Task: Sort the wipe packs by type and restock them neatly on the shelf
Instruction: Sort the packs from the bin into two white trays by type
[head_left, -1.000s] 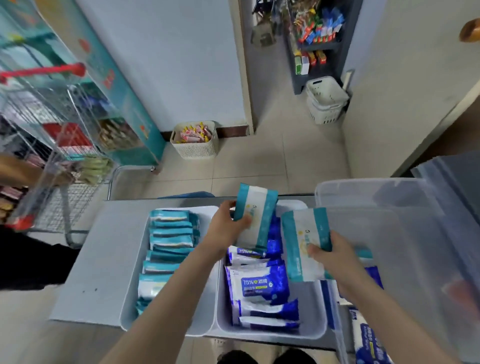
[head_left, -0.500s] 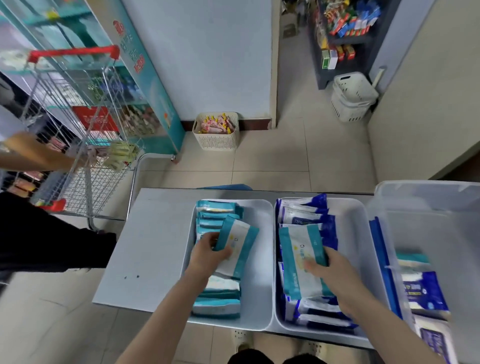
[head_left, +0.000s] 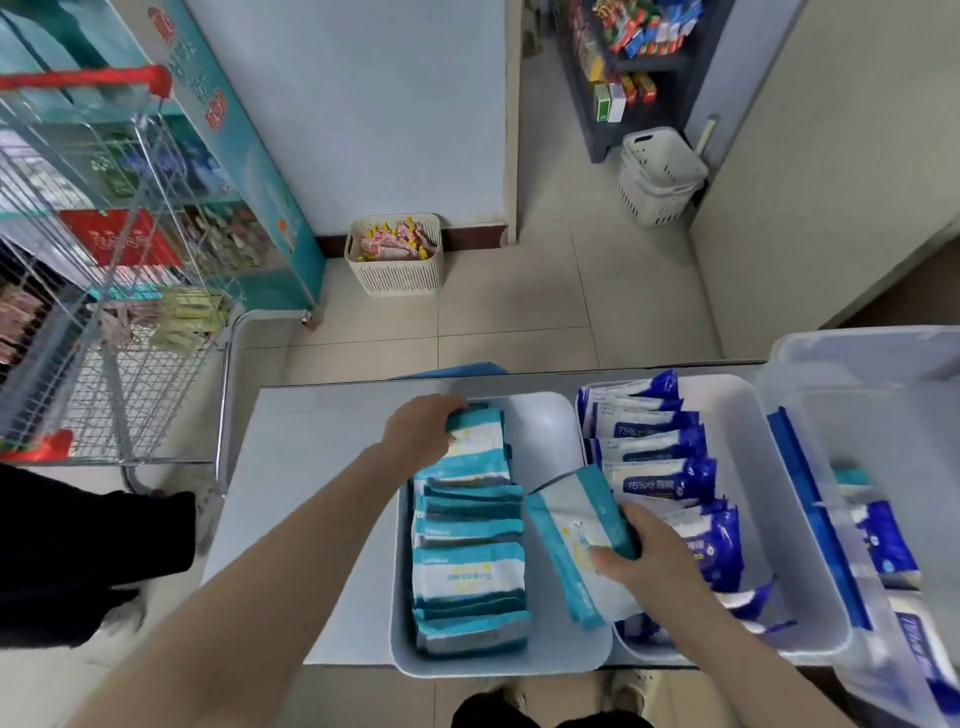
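While left hand (head_left: 423, 428) grips one teal pack (head_left: 480, 441) at left tray (head_left: 550, 431) far end, right hand (head_left: 649, 558) pinches second teal pack (head_left: 576, 525) above its right rim.

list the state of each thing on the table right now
left hand, gripping the far teal pack at the row's back end
right hand, holding the tilted teal pack over where the two trays meet
left tray, filled with a row of teal packs
right tray, filled with blue packs
clear bin, open, a few packs inside
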